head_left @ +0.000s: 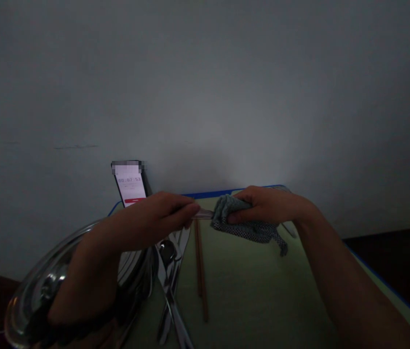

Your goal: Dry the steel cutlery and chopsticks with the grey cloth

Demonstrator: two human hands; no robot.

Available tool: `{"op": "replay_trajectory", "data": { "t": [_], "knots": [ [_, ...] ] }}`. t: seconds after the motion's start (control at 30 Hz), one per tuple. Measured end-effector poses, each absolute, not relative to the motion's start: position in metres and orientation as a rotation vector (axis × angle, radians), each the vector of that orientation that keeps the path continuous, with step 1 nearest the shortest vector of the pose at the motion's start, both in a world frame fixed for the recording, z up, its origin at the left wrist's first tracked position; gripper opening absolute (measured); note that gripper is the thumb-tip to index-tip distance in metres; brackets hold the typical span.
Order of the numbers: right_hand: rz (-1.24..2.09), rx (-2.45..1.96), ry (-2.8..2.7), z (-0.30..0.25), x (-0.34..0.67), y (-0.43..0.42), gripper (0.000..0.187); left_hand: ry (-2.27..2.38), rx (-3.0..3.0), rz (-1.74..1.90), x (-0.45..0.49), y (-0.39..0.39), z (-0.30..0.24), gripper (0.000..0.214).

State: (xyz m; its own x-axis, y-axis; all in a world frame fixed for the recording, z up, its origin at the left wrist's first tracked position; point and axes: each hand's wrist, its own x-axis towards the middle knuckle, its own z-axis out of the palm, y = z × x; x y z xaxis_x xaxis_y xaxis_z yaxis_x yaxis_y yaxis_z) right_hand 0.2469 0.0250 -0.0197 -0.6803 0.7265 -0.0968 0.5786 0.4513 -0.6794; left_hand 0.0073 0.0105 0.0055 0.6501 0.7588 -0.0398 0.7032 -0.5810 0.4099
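Note:
My left hand (170, 212) pinches one end of a shiny flat metal utensil (205, 214) between thumb and fingers. Its other end disappears into a grey-green checked cloth (248, 230), so I cannot tell what kind of utensil it is. My right hand (259, 203) is closed on the cloth, which is folded around that end, its loose corner hanging down to the right. Both hands are raised over the table. Below them lie two brown chopsticks (201, 271), side by side. Left of these is a pile of metal cutlery (170, 291), with a spoon bowl (167, 248) showing.
A large round metal tray or bowl (26, 300) stands at the left, partly behind my left forearm. A phone (130, 184) showing a timer leans against the wall (205, 97). The green table (255, 291) has a blue edge. Some metal (290, 230) shows by my right wrist.

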Motion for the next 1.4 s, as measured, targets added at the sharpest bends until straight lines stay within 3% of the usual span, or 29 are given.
{"op": "replay_trajectory", "data": {
  "t": [0.2, 0.47, 0.8, 1.07, 1.23, 1.4],
  "knots": [
    [1.163, -1.221, -2.355, -0.021, 0.256, 0.030, 0.037, 1.164, 2.480, 0.265, 0.002, 0.012, 0.007, 0.038],
    [0.984, -1.223, -2.290, -0.027, 0.271, 0.035, 0.035, 1.309, 2.305, 0.362, -0.012, 0.015, 0.008, 0.040],
    [0.798, -1.092, -2.320, -0.020, 0.252, 0.029, 0.030, 1.252, 2.339, 0.071, 0.014, 0.005, 0.005, 0.046],
    [0.391, -1.023, -1.525, -0.040, 0.214, 0.039, 0.028, 1.159, 2.373, 0.372, 0.025, 0.010, 0.007, 0.039],
    [0.617, -0.967, -0.980, -0.062, 0.187, 0.045, 0.035, 1.243, 2.521, 0.457, 0.043, 0.008, 0.000, 0.039],
    [0.866, -0.956, -0.919, -0.068, 0.176, 0.042, 0.041, 1.351, 2.666, 0.465, 0.054, 0.007, -0.012, 0.040]
  ]
}}
